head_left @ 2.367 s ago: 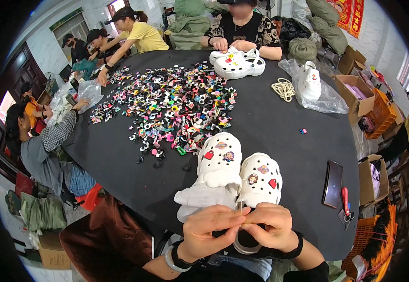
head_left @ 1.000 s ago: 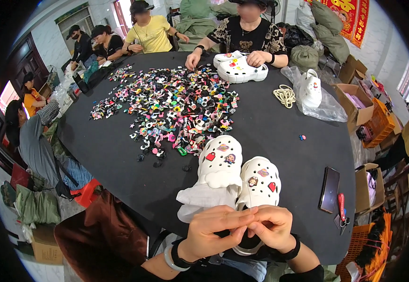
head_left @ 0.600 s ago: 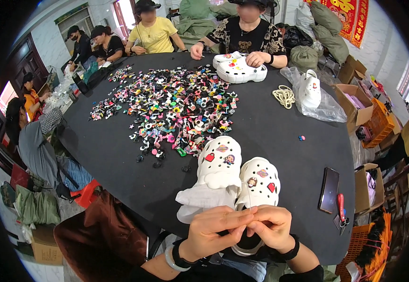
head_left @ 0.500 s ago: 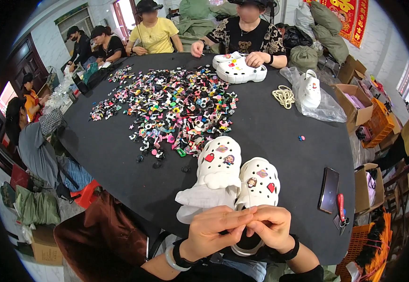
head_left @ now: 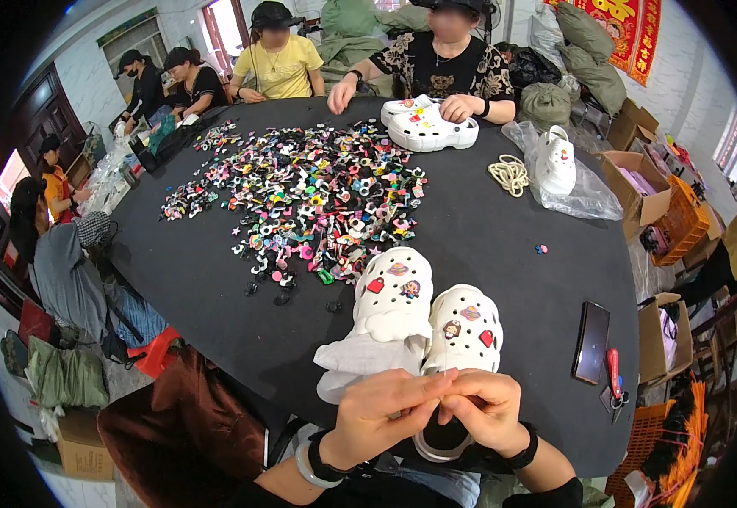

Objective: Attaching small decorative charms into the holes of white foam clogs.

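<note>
White foam clogs are being worked on at the near edge of a round black surface (head_left: 487, 229). Two of them, the left clog (head_left: 394, 296) and the right clog (head_left: 468, 326), are lying side by side with their toes pointing away. Small colourful charms are already stuck into their holes.

Not much has changed in the last moments. Both hands have been staying pressed together just below the clogs, and the clogs have not been moved. Only the people at the far side have shifted a little. So the same small bit of finger work is probably still being done, and it looks unfinished.

The left hand (head_left: 385, 415) and the right hand (head_left: 485, 408) are being held fingertip to fingertip. Each grip is being pinched together, but what is being pinched is too small to tell. A pale round strap or rim (head_left: 436, 447) is peeking out under the hands. A crumpled white cloth or paper (head_left: 360, 360) is lying against the left clog's heel.

The clogs are looking smooth, soft and rounded, with many little holes. A big heap of charms (head_left: 309, 199) is spread over the middle, bumpy and shiny in many colours. A flat dark phone (head_left: 591, 342) and red-handled scissors (head_left: 613, 381) are resting to the right. Across the surface, another pair of white clogs (head_left: 428, 127) is being handled by another person, near a coil of pale cord (head_left: 511, 173) and a clear plastic bag (head_left: 584, 190).
</note>
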`<state>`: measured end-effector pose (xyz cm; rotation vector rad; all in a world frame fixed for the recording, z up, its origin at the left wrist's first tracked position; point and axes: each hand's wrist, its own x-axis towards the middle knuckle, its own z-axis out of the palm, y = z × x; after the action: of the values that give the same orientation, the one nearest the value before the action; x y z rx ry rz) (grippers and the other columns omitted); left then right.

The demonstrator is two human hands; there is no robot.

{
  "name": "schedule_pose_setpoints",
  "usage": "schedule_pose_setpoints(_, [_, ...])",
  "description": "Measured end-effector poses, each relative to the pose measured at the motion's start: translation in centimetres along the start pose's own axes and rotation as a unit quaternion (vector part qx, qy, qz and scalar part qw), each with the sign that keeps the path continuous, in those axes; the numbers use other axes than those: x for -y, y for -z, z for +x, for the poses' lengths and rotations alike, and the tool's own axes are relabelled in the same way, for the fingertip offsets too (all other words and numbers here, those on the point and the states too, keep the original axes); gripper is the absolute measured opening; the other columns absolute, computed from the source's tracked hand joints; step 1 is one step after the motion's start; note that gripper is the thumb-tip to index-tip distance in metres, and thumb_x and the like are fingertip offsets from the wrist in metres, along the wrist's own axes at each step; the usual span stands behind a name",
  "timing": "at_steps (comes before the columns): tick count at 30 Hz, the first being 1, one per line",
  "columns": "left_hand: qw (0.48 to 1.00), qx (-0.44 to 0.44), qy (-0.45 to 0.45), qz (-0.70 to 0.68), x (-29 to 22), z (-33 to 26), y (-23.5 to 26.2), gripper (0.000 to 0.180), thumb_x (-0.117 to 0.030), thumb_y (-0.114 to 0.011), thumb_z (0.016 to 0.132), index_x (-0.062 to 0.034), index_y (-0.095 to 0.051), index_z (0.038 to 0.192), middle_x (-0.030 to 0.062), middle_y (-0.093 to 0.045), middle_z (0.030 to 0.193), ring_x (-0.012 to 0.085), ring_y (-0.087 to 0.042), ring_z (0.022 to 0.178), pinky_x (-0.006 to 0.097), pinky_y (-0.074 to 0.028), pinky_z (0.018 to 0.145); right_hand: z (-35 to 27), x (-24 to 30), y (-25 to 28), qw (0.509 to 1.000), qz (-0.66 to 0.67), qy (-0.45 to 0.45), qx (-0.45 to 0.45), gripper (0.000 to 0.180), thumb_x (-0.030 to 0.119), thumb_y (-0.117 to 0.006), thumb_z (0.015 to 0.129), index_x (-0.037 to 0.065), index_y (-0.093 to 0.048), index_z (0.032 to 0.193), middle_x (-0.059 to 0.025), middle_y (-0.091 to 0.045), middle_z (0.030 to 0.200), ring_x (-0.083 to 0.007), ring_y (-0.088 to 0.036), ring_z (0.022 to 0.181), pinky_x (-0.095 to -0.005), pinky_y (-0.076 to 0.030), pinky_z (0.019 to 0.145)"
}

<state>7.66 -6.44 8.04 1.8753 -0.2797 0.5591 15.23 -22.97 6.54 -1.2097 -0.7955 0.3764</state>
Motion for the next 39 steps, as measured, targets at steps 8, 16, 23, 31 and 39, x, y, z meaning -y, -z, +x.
schedule_pose_setpoints(8, [0.996,-0.042,0.032,-0.070,-0.8,-1.1,0.7,0.040,0.006,-0.066,0.077,0.0007,-0.064,0.117,0.0143,-0.069,0.103,0.0144,-0.059,0.065,0.025,-0.046,0.060,0.9,0.8,0.1,0.991,-0.094,0.067,0.061,0.011,0.001,-0.067,0.082,-0.001,-0.070,0.092,-0.0080,-0.065,0.071,-0.0161,-0.060,0.057,-0.0257,-0.044,0.051])
schedule_pose_setpoints(16, [0.983,-0.162,0.047,-0.076,-0.5,-3.2,4.7,0.016,0.011,-0.070,0.072,0.0058,-0.067,0.087,0.0130,-0.066,0.075,0.0169,-0.063,0.065,0.025,-0.047,0.058,1.5,2.5,2.0,0.974,-0.029,0.158,0.161,0.007,0.003,-0.070,0.080,0.000,-0.071,0.085,-0.0076,-0.067,0.071,-0.0199,-0.056,0.053,-0.0308,-0.039,0.047])
schedule_pose_setpoints(23, [0.999,-0.008,-0.011,0.046,-1.6,-2.1,5.0,0.033,0.003,-0.073,0.072,0.0000,-0.066,0.104,0.0120,-0.071,0.089,0.0163,-0.060,0.062,0.026,-0.048,0.058,0.8,4.1,3.4,0.921,0.159,0.258,0.243,0.010,0.004,-0.064,0.085,-0.005,-0.070,0.085,-0.0145,-0.066,0.072,-0.0227,-0.057,0.051,-0.0309,-0.043,0.045])
schedule_pose_setpoints(31, [0.971,0.184,-0.139,0.060,-0.2,-1.6,-2.4,0.023,-0.014,-0.064,0.081,-0.0027,-0.062,0.101,0.0070,-0.060,0.086,0.0207,-0.058,0.075,0.033,-0.046,0.063,1.8,7.0,1.1,0.750,0.385,0.274,0.463,0.011,0.006,-0.062,0.087,-0.001,-0.068,0.092,-0.0164,-0.065,0.087,-0.0175,-0.057,0.066,-0.0280,-0.046,0.060])
schedule_pose_setpoints(39, [0.896,0.391,-0.133,-0.165,-3.6,-5.1,3.9,0.009,-0.004,-0.060,0.089,0.0002,-0.067,0.093,0.0128,-0.066,0.086,0.0248,-0.064,0.070,0.030,-0.051,0.061,3.8,4.3,2.5,0.784,0.342,0.238,0.460,0.011,0.011,-0.066,0.085,0.006,-0.068,0.094,-0.0106,-0.070,0.090,-0.0196,-0.067,0.080,-0.0279,-0.054,0.069])
